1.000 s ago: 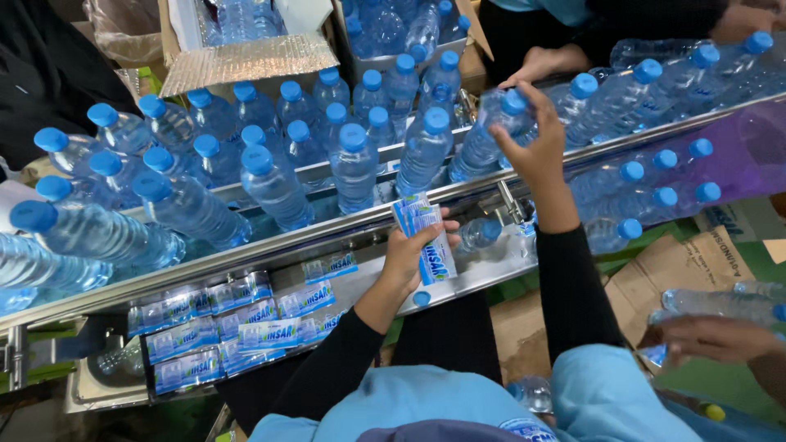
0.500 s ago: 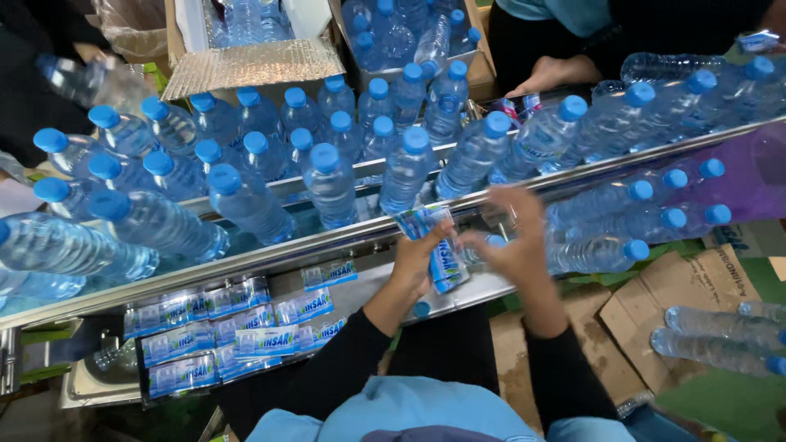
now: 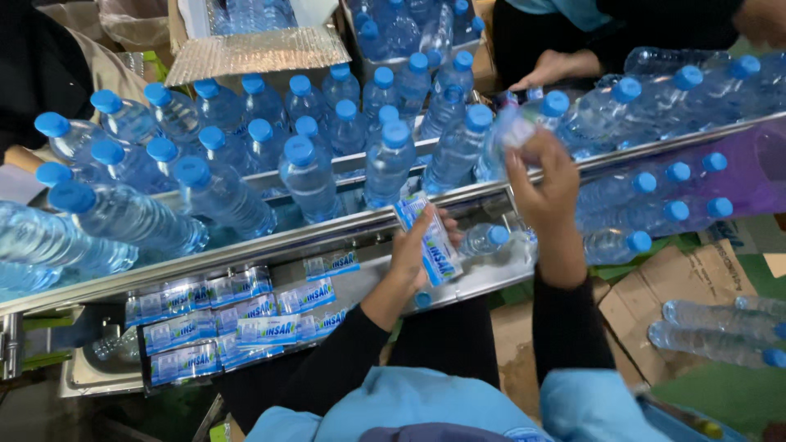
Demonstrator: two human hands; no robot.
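Observation:
My left hand (image 3: 413, 250) holds a stack of blue and white label sleeves (image 3: 430, 237) just below the metal rail (image 3: 327, 233). My right hand (image 3: 544, 184) is raised over the rail, its fingers around a clear plastic bottle with a blue cap (image 3: 524, 123) on the conveyor. A small bottle (image 3: 483, 240) lies on its side on the metal shelf between my two hands. Several blue-capped bottles (image 3: 307, 172) stand crowded on the conveyor behind the rail.
Rows of label sleeves (image 3: 229, 315) lie in a metal tray at lower left. Another person's hand (image 3: 553, 69) rests across the conveyor. Open cartons (image 3: 254, 41) stand at the back. Loose bottles (image 3: 720, 319) and flattened cardboard (image 3: 647, 303) lie at right.
My right hand dropped from a conveyor bottle to the label stack, then rose again to grip a bottle near the rail. The left hand kept the labels, shifting slightly.

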